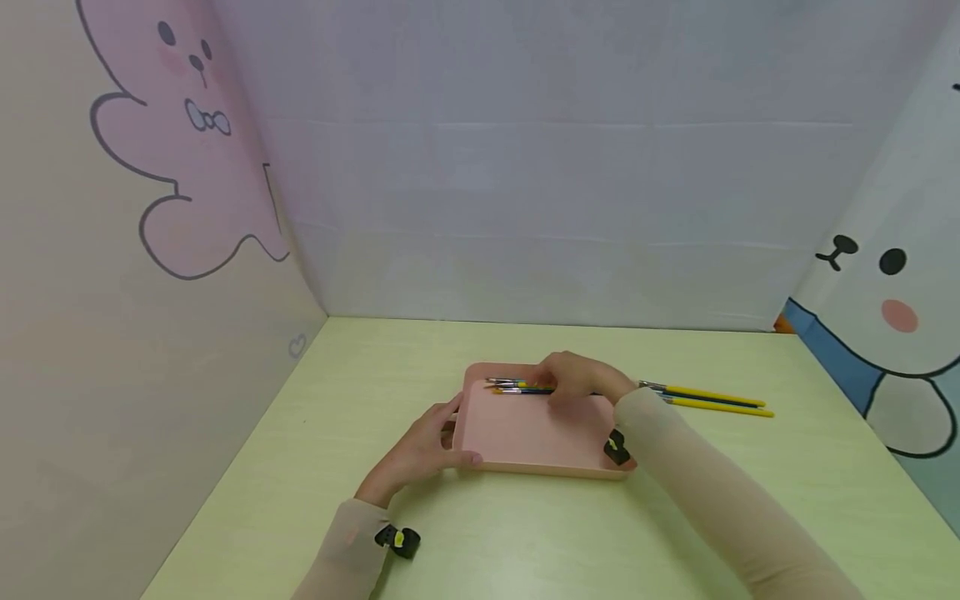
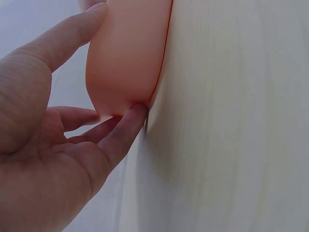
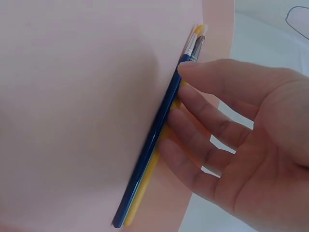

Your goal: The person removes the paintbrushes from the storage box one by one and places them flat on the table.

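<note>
A shallow pink tray (image 1: 547,433) lies on the table, and my left hand (image 1: 423,446) grips its left end. In the left wrist view, the thumb is on one side of the tray wall (image 2: 125,58) and the fingertips touch its corner. My right hand (image 1: 573,379) is over the tray's far side, with thumb and fingers at several paintbrushes (image 1: 510,386). In the right wrist view, a blue paintbrush (image 3: 154,130) and a yellow paintbrush (image 3: 140,193) lie side by side along the tray wall, pinched by the right hand (image 3: 241,130); their bristles point away from me.
More paintbrushes (image 1: 720,404), with yellow and dark blue handles, lie on the pale table (image 1: 300,467) to the right of the tray, partly behind the right forearm. White curtain-like walls (image 1: 555,183) with cartoon animals stand at the back and sides.
</note>
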